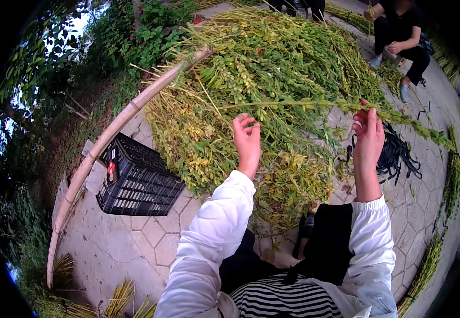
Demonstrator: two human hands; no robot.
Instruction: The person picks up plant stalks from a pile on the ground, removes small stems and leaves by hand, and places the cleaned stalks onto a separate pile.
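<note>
My right hand pinches a long green stalk with seed pods, probably sesame, between thumb and fingers. The stalk lies roughly level across the view, its pod-covered tip off to the right and its thinner stem end to the left. Just below the stem, my left hand is raised with curled, parted fingers and nothing visible in them. Beneath both hands spreads a big heap of cut stalks, leaves and pods, green mixed with yellow.
A black plastic crate stands left of the heap, beside a long bamboo pole. Black straps lie by my right hand. Tied stalk bundles line the right edge. A seated person works at upper right.
</note>
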